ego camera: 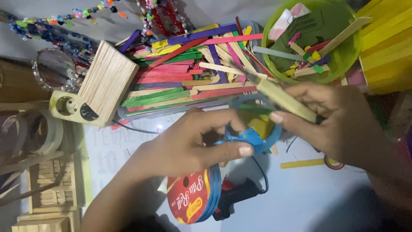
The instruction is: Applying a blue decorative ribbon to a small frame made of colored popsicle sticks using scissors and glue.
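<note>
Craft table, coloured sticks point(180, 73) (beads point(51, 25) too)

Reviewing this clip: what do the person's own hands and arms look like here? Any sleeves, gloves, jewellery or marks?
Both the left hand and the right hand are bare: no gloves, and no rings or watch show. The forearms in view are uncovered, with no sleeve visible before the frame edge. Nails on the fingers are short and unpainted. No markings can be made out; the right arm is blurred and in shadow.

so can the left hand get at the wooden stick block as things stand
Probably not right away: the left hand is pinching a blue tape ring. The wooden stick block lies uncovered just up-left of it, so the path looks free once it lets go.
</note>
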